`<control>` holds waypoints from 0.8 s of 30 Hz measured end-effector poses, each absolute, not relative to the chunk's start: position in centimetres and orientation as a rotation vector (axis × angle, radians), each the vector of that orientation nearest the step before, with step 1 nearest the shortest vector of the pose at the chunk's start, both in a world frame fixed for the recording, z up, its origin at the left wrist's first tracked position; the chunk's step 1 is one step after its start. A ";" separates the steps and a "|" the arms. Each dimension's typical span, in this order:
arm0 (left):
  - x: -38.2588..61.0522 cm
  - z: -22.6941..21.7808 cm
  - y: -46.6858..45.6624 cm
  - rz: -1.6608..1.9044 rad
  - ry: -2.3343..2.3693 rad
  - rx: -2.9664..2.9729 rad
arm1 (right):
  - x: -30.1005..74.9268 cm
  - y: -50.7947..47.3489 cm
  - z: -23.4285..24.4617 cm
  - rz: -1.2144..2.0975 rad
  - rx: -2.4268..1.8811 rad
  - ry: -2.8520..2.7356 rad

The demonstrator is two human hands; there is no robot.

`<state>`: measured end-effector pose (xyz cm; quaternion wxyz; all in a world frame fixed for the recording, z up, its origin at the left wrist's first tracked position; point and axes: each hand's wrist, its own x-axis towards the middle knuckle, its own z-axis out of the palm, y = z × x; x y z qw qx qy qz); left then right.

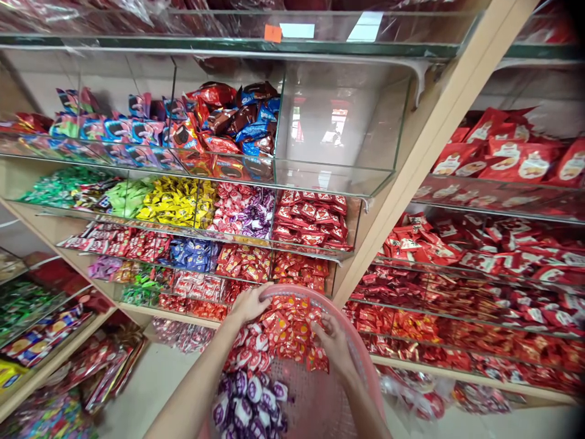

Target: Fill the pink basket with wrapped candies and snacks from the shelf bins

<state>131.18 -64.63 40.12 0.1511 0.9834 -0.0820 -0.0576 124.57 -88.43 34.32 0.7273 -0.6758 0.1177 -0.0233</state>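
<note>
A round pink plastic basket (361, 350) stands low before me, tilted in view. My left hand (250, 303) is closed around its far left rim. Inside lie red candies with orange dots (287, 326) at the far side, red-and-white wrapped candies (250, 349) at the left, and purple-and-white wrapped candies (249, 405) nearest me. My right hand (333, 341) is inside the basket at the right edge of the red candies. Its fingers are bent and apart, touching the pile; no candy shows clearly in its grasp.
Beyond the basket rises a shelf unit with glass-fronted bins of yellow candies (176, 201), blue packets (192, 253) and red heart-marked packets (311, 219). A slanting wooden post (397, 195) divides it from more red packets (516, 158). Bagged sweets (423, 393) lie on the floor.
</note>
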 end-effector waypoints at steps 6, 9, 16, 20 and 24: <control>131.3 39.9 -64.6 -0.160 -0.235 2.843 | 124.6 -88.7 34.1 -0.144 -1.592 0.236; 131.4 39.7 -64.5 -0.153 -0.246 2.846 | 124.6 -88.6 33.9 -0.131 -1.587 0.226; 131.4 39.5 -64.4 -0.131 -0.279 2.861 | 124.8 -88.6 33.1 -0.053 -1.635 0.183; 131.4 39.6 -64.4 -0.144 -0.258 2.854 | 124.9 -88.5 32.9 -0.102 -1.636 0.203; 131.4 39.7 -64.5 -0.151 -0.249 2.846 | 125.1 -88.4 32.3 -0.112 -1.622 0.189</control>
